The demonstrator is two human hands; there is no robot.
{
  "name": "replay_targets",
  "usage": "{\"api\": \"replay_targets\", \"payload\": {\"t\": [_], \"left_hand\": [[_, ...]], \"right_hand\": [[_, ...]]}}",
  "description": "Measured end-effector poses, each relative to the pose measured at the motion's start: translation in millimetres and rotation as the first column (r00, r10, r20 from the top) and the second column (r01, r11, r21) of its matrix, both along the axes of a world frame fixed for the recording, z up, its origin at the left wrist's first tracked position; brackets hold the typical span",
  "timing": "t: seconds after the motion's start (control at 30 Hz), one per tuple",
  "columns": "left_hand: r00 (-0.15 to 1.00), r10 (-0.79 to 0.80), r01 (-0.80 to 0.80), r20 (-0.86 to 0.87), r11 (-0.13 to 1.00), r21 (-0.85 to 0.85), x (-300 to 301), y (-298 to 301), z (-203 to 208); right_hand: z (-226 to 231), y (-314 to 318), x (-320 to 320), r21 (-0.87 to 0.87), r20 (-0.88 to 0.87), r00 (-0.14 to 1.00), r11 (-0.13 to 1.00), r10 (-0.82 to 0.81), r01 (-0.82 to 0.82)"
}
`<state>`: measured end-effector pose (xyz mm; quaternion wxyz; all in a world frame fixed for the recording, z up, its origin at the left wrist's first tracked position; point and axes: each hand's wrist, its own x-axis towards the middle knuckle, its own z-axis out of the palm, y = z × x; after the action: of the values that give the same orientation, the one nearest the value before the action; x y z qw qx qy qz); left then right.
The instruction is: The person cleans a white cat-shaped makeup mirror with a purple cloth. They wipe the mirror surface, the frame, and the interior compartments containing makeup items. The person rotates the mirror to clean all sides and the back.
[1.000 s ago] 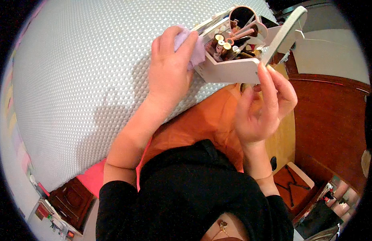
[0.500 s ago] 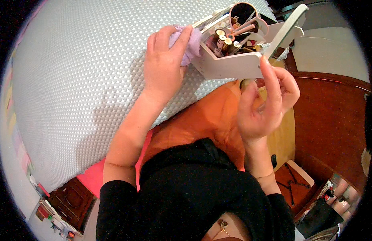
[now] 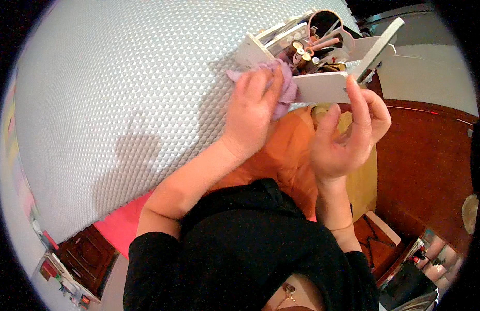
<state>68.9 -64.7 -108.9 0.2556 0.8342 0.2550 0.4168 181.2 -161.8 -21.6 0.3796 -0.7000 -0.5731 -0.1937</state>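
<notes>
A white cosmetics organizer box (image 3: 323, 87) stands at the far right part of the bed, full of lipsticks (image 3: 301, 54), brushes (image 3: 328, 42) and other make-up, with a round mirror (image 3: 325, 23) at its back. My left hand (image 3: 253, 111) is closed on a crumpled light-purple cloth (image 3: 286, 85), which presses against the box's near left corner and hides part of it. At the near right corner, my right hand (image 3: 348, 137) has its index fingertip against the box beside the slanted white handle (image 3: 382, 46). Its thumb stands apart from the fingers, which are loosely curved.
A white textured cover (image 3: 121, 88) spreads over the bed on the left. Below the box lies orange fabric (image 3: 286, 150) across my lap. Dark red wooden furniture (image 3: 426, 155) stands on the right, with a wooden stool-like piece (image 3: 380, 238) lower down.
My left hand and the purple cloth have moved right and nearer, from the box's left side round to its front corner. The right hand stays at the other corner.
</notes>
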Motion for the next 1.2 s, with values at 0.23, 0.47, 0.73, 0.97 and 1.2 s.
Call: {"api": "replay_targets", "payload": {"t": [0.23,0.47,0.73,0.97,1.2], "left_hand": [[0.987,-0.074,0.097,0.143,0.982,-0.161,-3.4,-29.8,-46.9],[0.958,0.131,0.021,0.254,0.854,-0.52,-15.2,-5.3,-47.8],[0.918,0.194,-0.024,0.345,0.897,-0.442,22.8,2.0,-52.2],[0.976,0.01,0.111,0.219,0.84,-0.531,13.0,-70.7,-63.3],[0.932,0.163,0.0,0.323,0.893,-0.449,13.1,-1.6,-23.3]], "right_hand": [[-2.7,-3.2,2.2,0.024,0.004,1.0,1.0,0.011,-0.011],[-7.5,-5.6,7.5,0.053,0.034,0.999,0.999,0.005,-0.007],[-7.0,-0.4,0.6,0.067,-0.008,1.0,0.997,0.023,-0.022],[-8.1,-2.3,1.9,0.024,0.011,1.0,1.0,0.019,-0.019],[-5.9,1.2,0.7,0.086,-0.062,0.997,0.996,0.035,-0.03]]}}
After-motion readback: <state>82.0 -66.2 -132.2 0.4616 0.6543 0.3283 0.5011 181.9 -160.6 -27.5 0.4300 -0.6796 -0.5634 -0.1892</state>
